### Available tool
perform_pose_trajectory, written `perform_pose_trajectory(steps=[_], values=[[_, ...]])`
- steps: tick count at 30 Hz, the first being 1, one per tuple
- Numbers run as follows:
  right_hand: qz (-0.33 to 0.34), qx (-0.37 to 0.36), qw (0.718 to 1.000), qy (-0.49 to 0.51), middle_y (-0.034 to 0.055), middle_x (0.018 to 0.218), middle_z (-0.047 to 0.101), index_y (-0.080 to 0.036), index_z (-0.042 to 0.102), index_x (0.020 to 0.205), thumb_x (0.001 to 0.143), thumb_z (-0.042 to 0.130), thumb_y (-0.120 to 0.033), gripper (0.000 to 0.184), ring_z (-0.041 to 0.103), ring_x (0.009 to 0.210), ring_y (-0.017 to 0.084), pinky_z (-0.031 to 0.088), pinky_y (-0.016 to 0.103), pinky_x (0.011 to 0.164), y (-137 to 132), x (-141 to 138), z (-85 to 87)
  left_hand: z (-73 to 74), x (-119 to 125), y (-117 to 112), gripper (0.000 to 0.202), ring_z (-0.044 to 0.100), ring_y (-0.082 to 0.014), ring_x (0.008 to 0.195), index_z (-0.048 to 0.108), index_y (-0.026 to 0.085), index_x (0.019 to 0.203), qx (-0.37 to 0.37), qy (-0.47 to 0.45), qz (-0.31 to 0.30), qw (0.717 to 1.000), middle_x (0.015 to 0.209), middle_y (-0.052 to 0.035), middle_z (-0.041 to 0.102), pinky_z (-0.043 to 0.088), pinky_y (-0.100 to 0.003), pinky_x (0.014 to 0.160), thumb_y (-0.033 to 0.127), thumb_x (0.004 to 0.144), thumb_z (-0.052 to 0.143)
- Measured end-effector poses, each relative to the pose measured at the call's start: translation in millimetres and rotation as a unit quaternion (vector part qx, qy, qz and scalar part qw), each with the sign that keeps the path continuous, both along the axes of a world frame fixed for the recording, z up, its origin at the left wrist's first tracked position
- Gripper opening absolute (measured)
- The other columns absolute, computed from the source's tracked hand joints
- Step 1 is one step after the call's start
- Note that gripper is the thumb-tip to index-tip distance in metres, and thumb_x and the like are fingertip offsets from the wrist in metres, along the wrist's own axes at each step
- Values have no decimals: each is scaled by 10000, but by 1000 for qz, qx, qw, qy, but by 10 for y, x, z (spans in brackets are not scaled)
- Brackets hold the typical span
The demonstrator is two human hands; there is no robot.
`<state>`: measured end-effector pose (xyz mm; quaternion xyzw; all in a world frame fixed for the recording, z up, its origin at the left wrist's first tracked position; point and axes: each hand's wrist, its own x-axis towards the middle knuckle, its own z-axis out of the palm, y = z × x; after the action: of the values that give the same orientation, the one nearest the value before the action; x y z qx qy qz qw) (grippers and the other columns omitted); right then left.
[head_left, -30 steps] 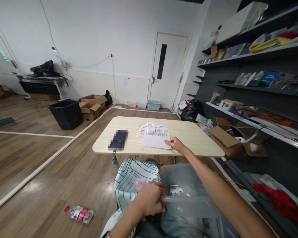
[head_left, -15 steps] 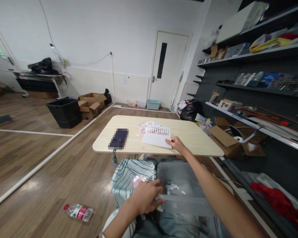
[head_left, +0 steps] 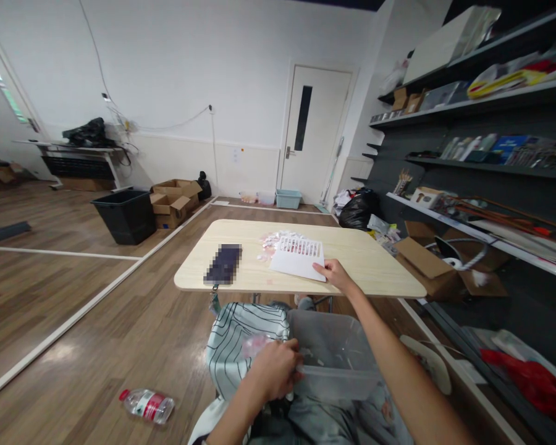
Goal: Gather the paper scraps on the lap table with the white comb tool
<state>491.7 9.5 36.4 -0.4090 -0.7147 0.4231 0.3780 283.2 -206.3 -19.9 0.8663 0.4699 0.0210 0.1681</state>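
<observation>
In the head view, our right hand (head_left: 334, 275) pinched the near right corner of the card (head_left: 294, 264) on the counter (head_left: 370, 259), scraps (head_left: 278, 237) at the card's far edge. Well apart, our left hand (head_left: 278, 369) gripped the tub (head_left: 336, 380) by its near left corner.

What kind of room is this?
It looks like a storeroom or workroom, though I can't be sure. Dark wall shelves hold lots of supplies, and open cardboard boxes and a black bin stand on the floor.
</observation>
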Motion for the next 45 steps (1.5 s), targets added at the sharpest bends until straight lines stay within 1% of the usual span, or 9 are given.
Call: perform_pose_trajectory(steps=[5,9,14,21,25,29,37,40,45], values=[[4,-7,1000,10,10,544,559,-157,644,584,645,770,-736,596,410,533,115,297,257,496,-10,-28,29,-44,-35,-77,279,692,-263,1022,725,239,1059,7,-17,20,1000,1208,-89,674,532,-388,907,430,977,540],[9,2,1000,-2,17,558,581,-156,664,601,648,778,-718,576,419,543,119,302,259,506,10,-45,21,27,20,-107,285,693,-263,1010,729,243,1042,-4,-12,-10,1000,1191,-83,677,535,-385,887,453,971,549],[-2,0,1000,10,31,575,607,-149,687,622,656,766,-722,579,452,555,135,313,262,507,36,-16,-40,90,37,-67,251,707,-264,975,738,248,1019,-1,-14,4,1000,1187,-76,687,541,-380,852,437,950,586],[23,1,1000,6,18,592,608,-142,697,646,649,776,-731,595,453,554,125,316,255,507,33,-131,-19,33,-42,19,259,713,-273,974,752,241,995,-10,-16,7,1000,1157,-90,701,534,-368,844,445,940,601],[1,13,1000,14,12,581,599,-144,676,620,636,767,-757,620,436,550,117,311,251,499,22,-161,17,29,-26,23,256,711,-271,996,751,235,987,-13,-18,-2,1000,1162,-90,709,528,-365,866,442,931,612],[-5,6,1000,17,24,591,633,-138,699,636,627,778,-747,614,469,552,126,345,254,509,29,-161,8,22,-5,-2,256,712,-270,1006,759,240,971,-12,-16,26,999,1183,-86,718,526,-365,874,453,915,628],[1,18,1000,16,56,681,710,-137,737,687,676,778,-699,563,564,614,169,418,274,550,33,-122,-7,-1,36,-54,288,711,-284,1024,758,241,1033,-20,-8,70,997,1216,-89,716,538,-383,878,449,900,610],[10,24,1000,11,68,731,738,-138,744,711,701,783,-665,528,605,655,186,474,291,598,36,-120,-14,-11,33,-64,294,710,-285,1033,756,236,1042,-16,-16,73,997,1213,-93,719,538,-381,885,444,900,604],[36,30,997,59,105,946,792,-146,768,959,696,840,-543,482,699,862,242,571,375,808,49,-155,-55,-18,14,-46,291,715,-285,1017,753,231,1024,-9,-22,69,997,1186,-88,724,544,-386,878,447,891,612]])
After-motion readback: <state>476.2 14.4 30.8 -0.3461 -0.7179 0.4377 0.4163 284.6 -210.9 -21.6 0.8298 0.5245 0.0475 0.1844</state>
